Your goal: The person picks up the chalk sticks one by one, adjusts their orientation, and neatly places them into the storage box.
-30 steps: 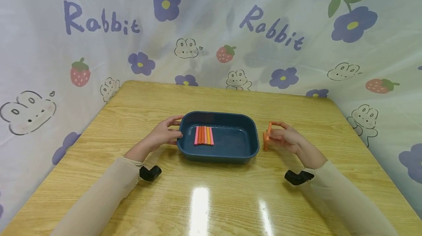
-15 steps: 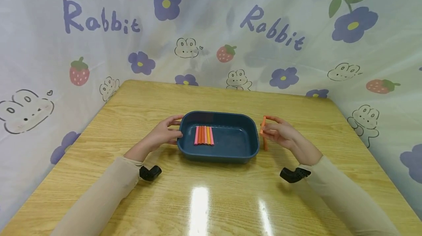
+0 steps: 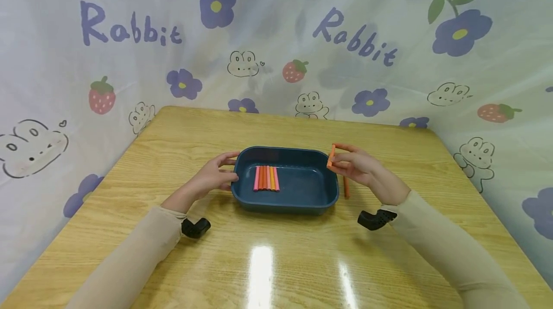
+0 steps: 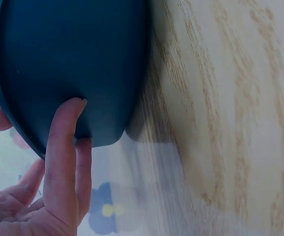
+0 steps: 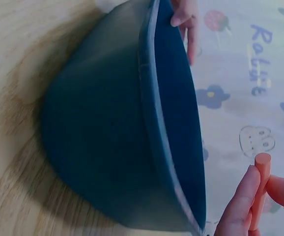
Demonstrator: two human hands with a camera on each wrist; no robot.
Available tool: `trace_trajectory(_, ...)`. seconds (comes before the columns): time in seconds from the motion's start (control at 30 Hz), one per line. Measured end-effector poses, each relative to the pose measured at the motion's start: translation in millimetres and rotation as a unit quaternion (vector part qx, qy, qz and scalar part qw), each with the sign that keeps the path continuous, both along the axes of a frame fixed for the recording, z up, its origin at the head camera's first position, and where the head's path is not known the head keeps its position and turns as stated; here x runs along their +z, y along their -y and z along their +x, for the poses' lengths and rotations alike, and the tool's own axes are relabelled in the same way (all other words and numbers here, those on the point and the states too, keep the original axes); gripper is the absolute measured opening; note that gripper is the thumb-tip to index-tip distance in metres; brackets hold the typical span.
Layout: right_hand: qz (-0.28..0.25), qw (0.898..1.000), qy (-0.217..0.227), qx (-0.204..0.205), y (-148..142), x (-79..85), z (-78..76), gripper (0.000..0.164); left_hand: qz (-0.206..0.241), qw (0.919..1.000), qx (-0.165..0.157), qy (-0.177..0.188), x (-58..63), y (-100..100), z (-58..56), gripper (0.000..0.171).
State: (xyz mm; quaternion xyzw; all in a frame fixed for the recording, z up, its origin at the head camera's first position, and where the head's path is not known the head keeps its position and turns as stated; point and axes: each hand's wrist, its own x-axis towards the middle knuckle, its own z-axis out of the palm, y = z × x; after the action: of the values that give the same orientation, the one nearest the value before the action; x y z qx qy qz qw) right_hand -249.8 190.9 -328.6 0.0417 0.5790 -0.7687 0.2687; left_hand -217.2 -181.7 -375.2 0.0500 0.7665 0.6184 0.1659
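Observation:
A dark blue rectangular box (image 3: 285,207) stands on the table. My left hand (image 3: 211,173) holds its left end; in the left wrist view, fingers (image 4: 61,152) press against the outer wall, while the right wrist view shows the thumb over the rim. Inside the box, several pink, red, orange and yellow crayons (image 3: 266,178) lie side by side, left of centre. My right hand (image 3: 360,167) pinches an orange crayon (image 3: 331,156) between thumb and fingers, above the box's right rim. Below that hand, a darker orange crayon (image 3: 346,188) lies on the table beside the box, its far end hidden.
The wooden table (image 3: 302,256) reaches back to a hanging cloth (image 3: 276,21) printed with rabbits, flowers and strawberries. Black wrist devices sit at the left sleeve (image 3: 142,246) and the right sleeve (image 3: 449,242).
My right hand has carried the pinched orange crayon left and up, from above the table crayon to the box's right rim. The left hand and the box have stayed in place.

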Motion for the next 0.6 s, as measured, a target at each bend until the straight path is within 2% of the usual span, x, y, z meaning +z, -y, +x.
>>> trace_trajectory(0.6,0.004,0.999,0.035,0.026,40.8,13.4,-14.9,0.068,-0.001,1.0,-0.006,-0.004,2.0,0.0,1.3,0.07)
